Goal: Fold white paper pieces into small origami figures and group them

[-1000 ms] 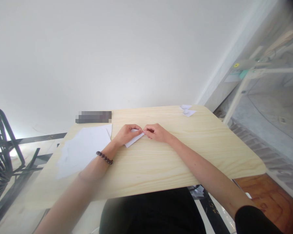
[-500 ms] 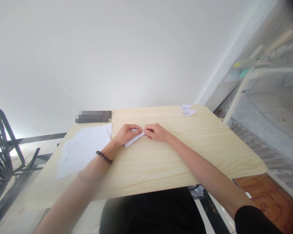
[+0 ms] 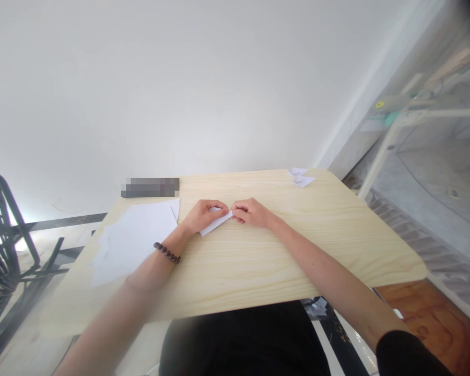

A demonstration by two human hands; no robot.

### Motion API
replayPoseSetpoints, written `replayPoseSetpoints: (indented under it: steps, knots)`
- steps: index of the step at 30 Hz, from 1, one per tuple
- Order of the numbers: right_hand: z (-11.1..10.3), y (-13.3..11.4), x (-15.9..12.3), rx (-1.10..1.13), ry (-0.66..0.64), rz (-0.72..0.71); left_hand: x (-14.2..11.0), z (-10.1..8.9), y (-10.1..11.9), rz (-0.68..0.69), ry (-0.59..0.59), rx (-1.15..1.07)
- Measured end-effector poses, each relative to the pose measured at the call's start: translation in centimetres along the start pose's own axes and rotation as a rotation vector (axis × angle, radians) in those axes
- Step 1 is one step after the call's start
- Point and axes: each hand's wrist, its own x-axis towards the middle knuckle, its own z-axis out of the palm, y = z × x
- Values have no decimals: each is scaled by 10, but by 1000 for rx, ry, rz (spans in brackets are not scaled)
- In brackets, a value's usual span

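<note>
- Both forearms (image 3: 317, 266) are angling inward over the surface (image 3: 250, 277), palms down, almost meeting.
- The left hand (image 3: 201, 216) is holding the folded white paper (image 3: 215, 225), fingers curling over it and thumb along its top.
- The right hand (image 3: 253, 213) is pinching near the paper's right tip, fingers tucked in.
- The paper is sitting mostly under the left hand, its long axis running diagonally, right end pointing away from the person.

Head cam, nr side of tbl (image 3: 235, 277), facing fwd/down; hands (image 3: 254, 213) mid-view.
</note>
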Motion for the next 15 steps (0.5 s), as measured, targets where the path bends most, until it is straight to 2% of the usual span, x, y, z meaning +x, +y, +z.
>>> replayPoseSetpoints:
  steps: [8, 15]
  knots:
    - [-2, 2, -1, 97, -23, 42, -1, 0, -1, 5, -5, 7]
    - [1, -2, 1, -6, 11, -1, -1, 0, -1, 17, -22, 37]
